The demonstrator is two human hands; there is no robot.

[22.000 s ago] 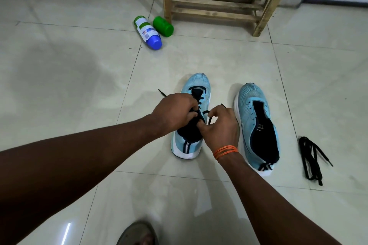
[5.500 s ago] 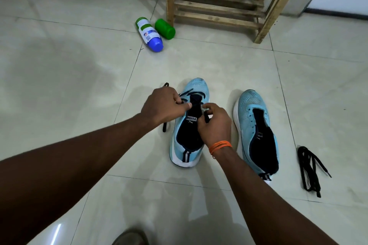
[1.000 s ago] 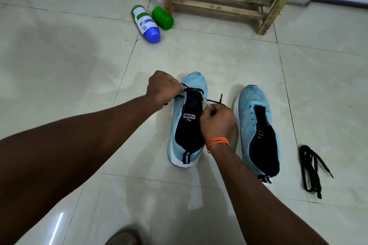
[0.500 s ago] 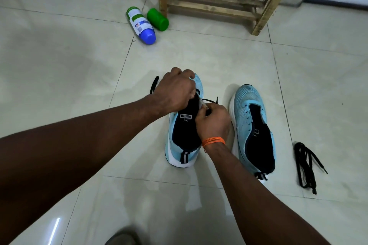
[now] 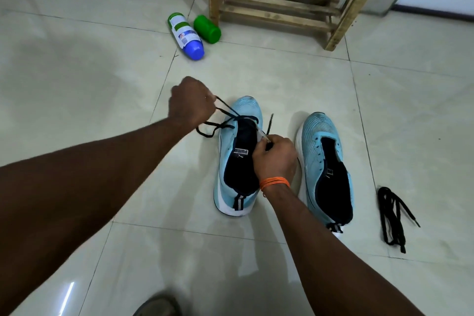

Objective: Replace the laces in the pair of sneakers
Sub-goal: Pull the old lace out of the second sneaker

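Observation:
Two light-blue sneakers stand side by side on the tiled floor. The left sneaker (image 5: 230, 161) has a black lace (image 5: 225, 117) threaded through its front eyelets only. My left hand (image 5: 191, 105) is closed on that lace, holding it out to the left of the toe. My right hand (image 5: 275, 155), with an orange band at the wrist, pinches the lace's other end at the right eyelet row. The right sneaker (image 5: 325, 169) has no lace in it. A second black lace (image 5: 392, 215) lies bundled on the floor to its right.
A white bottle with a blue cap (image 5: 186, 36) and a green container (image 5: 207, 29) lie on the floor beyond the shoes. A wooden stool frame (image 5: 279, 0) stands behind them by the wall. A foot (image 5: 159, 306) shows at the bottom edge.
My left hand has moved left and away from the shoe's toe, drawing the lace out through the eyelets. My right hand stays at the right eyelet row.

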